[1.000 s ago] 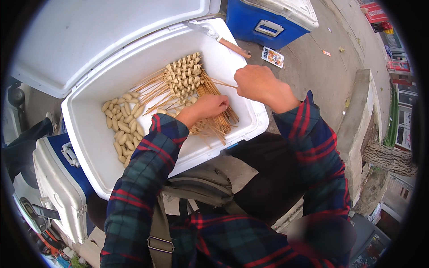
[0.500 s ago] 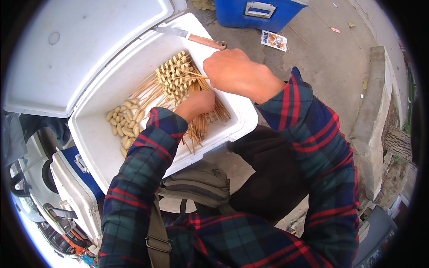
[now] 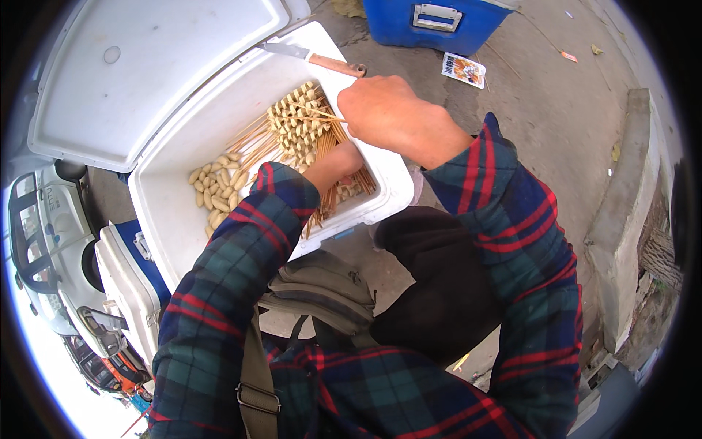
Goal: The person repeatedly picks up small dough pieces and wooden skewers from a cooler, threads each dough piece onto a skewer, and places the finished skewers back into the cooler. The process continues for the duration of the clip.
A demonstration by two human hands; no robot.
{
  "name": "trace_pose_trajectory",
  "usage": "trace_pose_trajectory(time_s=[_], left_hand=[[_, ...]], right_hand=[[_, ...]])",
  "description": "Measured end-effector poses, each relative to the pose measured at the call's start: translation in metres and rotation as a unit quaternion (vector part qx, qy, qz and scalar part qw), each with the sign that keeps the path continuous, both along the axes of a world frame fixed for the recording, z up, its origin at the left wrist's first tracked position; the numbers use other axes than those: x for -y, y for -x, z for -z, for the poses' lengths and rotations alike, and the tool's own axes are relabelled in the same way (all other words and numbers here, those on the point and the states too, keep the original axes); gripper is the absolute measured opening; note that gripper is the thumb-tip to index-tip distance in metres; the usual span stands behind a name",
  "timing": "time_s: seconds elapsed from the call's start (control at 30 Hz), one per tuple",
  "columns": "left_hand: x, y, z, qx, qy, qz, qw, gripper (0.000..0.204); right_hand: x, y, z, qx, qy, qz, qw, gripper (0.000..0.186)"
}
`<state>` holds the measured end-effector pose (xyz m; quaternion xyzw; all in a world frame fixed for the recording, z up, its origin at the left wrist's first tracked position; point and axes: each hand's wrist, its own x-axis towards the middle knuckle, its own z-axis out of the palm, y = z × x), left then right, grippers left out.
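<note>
In front of me stands an open white cooler box (image 3: 395, 184) holding bare wooden sticks (image 3: 252, 144), a pile of pale sliced food on skewers (image 3: 298, 130) and loose pale oval pieces (image 3: 217, 187). My left hand (image 3: 338, 165) reaches down into the box's right end, among the sticks. Its fingers are hidden, so any hold is out of sight. Over the right rim, my right hand (image 3: 398, 117) is closed, with thin wooden skewers (image 3: 322, 114) poking out from it over the pile. Beyond that hand, a knife (image 3: 333, 64) with a wooden handle rests on the rim.
The box's lid (image 3: 157, 77) is swung back at the far left. A blue cooler (image 3: 395, 25) stands at the far side beside a printed packet (image 3: 463, 70) on the ground. Another cooler (image 3: 121, 282) and a parked vehicle (image 3: 44, 219) are at left; a concrete kerb (image 3: 621, 219) runs along the right.
The view has turned slightly, showing more of the vehicle at left. My left hand has shifted a little to the right among the sticks. My right hand stays closed near the rim.
</note>
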<state>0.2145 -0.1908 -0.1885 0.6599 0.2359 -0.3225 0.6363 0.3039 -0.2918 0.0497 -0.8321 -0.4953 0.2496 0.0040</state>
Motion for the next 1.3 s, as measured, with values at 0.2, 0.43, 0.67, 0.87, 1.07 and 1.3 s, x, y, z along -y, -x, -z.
trace_pose_trajectory(time_s=[0.2, 0.43, 0.67, 0.87, 1.07, 1.3], left_hand=[[0.013, 0.009, -0.012, -0.116, 0.161, -0.132, 0.971, 0.024], [0.021, 0.018, -0.004, -0.133, 0.183, -0.234, 0.946, 0.025], [0.022, 0.019, 0.005, -0.119, 0.15, -0.337, 0.922, 0.026], [0.022, 0.014, 0.012, -0.102, 0.099, -0.411, 0.901, 0.027], [0.024, 0.008, 0.016, -0.092, 0.074, -0.451, 0.885, 0.028], [0.0, 0.009, 0.01, -0.034, 0.201, -0.417, 0.886, 0.023]], right_hand=[[0.004, -0.004, 0.002, 0.012, -0.043, -0.015, 0.999, 0.017], [0.004, -0.005, 0.009, 0.015, -0.077, -0.014, 0.997, 0.016], [0.0, -0.005, 0.018, 0.002, -0.112, -0.014, 0.994, 0.014], [-0.003, -0.004, 0.021, 0.013, -0.082, -0.013, 0.996, 0.016], [-0.003, -0.004, 0.019, 0.018, -0.057, -0.025, 0.998, 0.017], [-0.003, -0.003, 0.022, 0.006, -0.108, -0.006, 0.994, 0.013]])
